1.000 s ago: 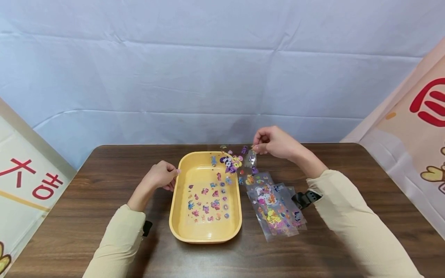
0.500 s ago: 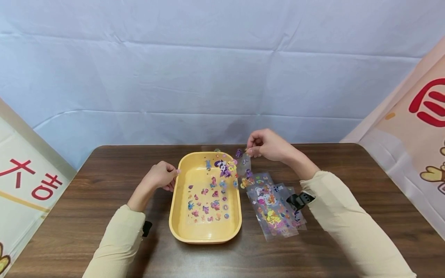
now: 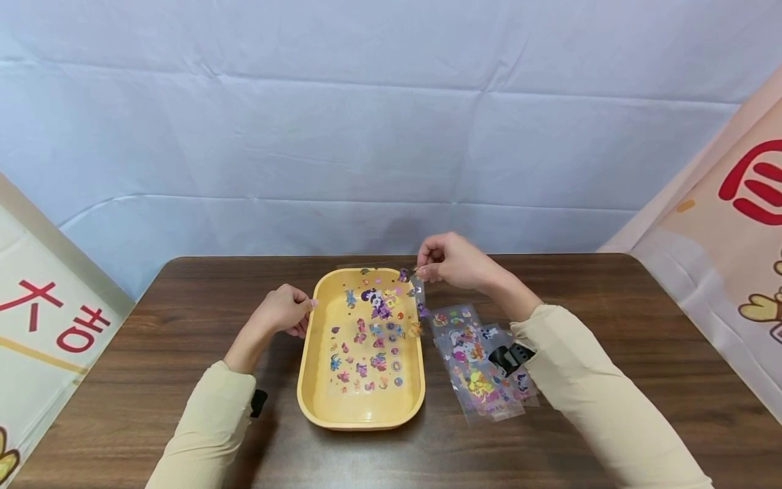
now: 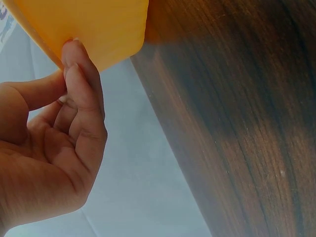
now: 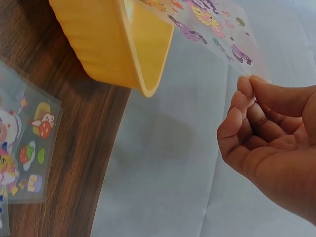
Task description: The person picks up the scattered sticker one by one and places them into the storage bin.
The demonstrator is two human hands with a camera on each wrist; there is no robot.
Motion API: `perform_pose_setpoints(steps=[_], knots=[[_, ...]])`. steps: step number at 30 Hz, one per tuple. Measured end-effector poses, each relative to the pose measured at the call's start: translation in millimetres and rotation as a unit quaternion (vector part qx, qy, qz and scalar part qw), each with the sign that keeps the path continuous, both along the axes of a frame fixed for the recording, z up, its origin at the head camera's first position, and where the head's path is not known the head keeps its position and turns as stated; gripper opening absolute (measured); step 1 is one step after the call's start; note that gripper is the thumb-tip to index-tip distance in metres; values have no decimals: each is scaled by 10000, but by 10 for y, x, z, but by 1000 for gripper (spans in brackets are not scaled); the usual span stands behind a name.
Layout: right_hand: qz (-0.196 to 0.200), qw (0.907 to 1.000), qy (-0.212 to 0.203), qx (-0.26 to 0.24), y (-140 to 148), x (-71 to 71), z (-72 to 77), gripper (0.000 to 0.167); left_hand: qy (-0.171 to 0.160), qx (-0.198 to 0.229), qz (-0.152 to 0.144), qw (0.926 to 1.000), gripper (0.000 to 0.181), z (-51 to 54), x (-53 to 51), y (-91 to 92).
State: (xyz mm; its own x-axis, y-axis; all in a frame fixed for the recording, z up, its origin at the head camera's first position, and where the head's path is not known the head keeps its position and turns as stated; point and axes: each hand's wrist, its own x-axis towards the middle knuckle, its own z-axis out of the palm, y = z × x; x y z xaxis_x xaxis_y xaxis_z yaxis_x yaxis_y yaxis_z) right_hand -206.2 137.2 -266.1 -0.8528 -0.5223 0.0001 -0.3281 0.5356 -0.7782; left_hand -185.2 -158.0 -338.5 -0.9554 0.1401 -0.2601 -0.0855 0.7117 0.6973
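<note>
The right hand (image 3: 455, 261) pinches one corner of a clear sticker sheet (image 3: 380, 302) between thumb and fingertips. This sheet hangs over the far part of a yellow tray (image 3: 366, 413), whose left rim the left hand (image 3: 284, 308) grips between thumb and fingers. The tray stands close to the worktop's far edge. Inside lies another sheet (image 3: 362, 369), flat; right of the tray, toward the worktop's right edge, overlaps a pile of sheets (image 3: 482, 380).

I judge the held sheet very light, thin, bendable and rather slippery, easy to crease; a corner or margin without stickers seems the best hold.

Its transparent borders are hard to follow, the right wrist view cuts it off, and I cannot tell whether it touches the rim. The pile's count is hidden by overlapping.
</note>
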Motion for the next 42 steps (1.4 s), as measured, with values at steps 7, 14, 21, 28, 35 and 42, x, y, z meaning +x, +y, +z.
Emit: perform_pose_setpoints(steps=[7,14,21,28,35,42], knots=[[135,9997,163,83,-115,14,-21,7,-16,1,11,10000,33,3,2,3],[196,9997,131,25,-185,51,-34,6,-22,-2,38,10000,33,-1,3,7],[283,9996,92,8,-251,66,-84,8,-27,10,100,9999,32,-5,4,19],[329,9994,-31,122,-297,84,-151,9,-61,-60,105,9999,33,1,5,27],[419,9990,0,184,-326,87,-210,10,-23,-38,56,10000,34,6,9,24],[461,9986,-65,240,-330,104,-228,10,-16,-49,11,10000,35,7,16,26]])
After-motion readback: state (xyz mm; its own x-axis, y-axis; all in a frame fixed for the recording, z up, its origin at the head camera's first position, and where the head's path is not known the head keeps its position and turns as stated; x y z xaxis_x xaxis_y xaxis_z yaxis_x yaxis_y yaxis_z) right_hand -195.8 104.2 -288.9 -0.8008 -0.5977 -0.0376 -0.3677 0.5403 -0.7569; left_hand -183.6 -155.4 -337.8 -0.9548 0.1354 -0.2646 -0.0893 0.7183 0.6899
